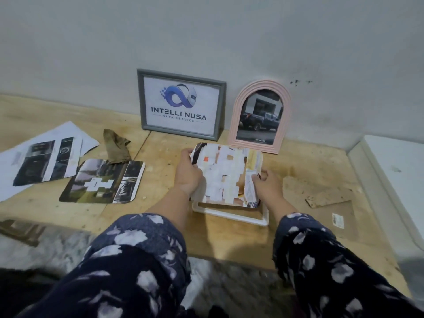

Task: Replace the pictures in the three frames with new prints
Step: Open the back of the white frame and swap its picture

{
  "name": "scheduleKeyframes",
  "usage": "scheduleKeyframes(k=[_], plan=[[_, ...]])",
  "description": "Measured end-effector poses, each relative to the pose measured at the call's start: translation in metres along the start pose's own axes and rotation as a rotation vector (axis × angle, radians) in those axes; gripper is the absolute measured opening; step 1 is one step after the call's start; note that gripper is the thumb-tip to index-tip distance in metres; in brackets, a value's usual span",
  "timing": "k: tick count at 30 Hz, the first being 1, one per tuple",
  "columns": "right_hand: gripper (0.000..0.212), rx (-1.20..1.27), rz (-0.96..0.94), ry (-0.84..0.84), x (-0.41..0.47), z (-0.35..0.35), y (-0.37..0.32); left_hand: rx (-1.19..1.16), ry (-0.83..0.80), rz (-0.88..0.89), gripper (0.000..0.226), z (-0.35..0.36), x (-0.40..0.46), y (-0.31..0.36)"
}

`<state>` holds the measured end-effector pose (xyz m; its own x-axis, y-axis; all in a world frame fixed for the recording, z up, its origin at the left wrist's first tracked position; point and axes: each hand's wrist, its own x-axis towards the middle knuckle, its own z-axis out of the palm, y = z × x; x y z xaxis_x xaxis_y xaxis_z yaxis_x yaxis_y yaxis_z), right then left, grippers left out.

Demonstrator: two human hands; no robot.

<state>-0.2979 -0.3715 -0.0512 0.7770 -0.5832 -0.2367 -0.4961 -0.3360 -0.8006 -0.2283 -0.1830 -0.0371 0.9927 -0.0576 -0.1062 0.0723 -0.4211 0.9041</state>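
A white frame (231,217) lies flat on the wooden table in front of me. Over it I hold a print (226,173) with pale patches on its face. My left hand (188,174) grips its left edge and my right hand (267,185) grips its right edge. A grey frame (181,103) with a blue logo print leans on the wall behind. Beside it stands a pink arched frame (259,118) showing a dark pickup truck. Two loose prints lie at the left: a rounded one (103,182) and a larger one (46,160) on white paper.
A crumpled brown cloth (115,146) lies behind the rounded print. A brown backing board (330,203) with a small label rests at the right. A white surface (394,171) borders the table's right side. The wall rises directly behind the frames.
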Motion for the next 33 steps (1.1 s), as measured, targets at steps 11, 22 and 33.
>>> scheduleKeyframes(k=[11, 22, 33], plan=[[0.006, 0.264, 0.024, -0.227, -0.016, 0.088, -0.081, -0.027, 0.242, -0.318, 0.053, -0.11, -0.031, -0.057], [0.016, 0.052, -0.11, -0.379, -0.062, 0.243, -0.167, -0.069, 0.483, -0.423, 0.029, -0.264, -0.015, -0.128], [0.045, 0.068, -0.047, -0.502, -0.089, 0.406, -0.233, 0.008, 0.392, -0.426, 0.045, -0.391, 0.051, -0.194]])
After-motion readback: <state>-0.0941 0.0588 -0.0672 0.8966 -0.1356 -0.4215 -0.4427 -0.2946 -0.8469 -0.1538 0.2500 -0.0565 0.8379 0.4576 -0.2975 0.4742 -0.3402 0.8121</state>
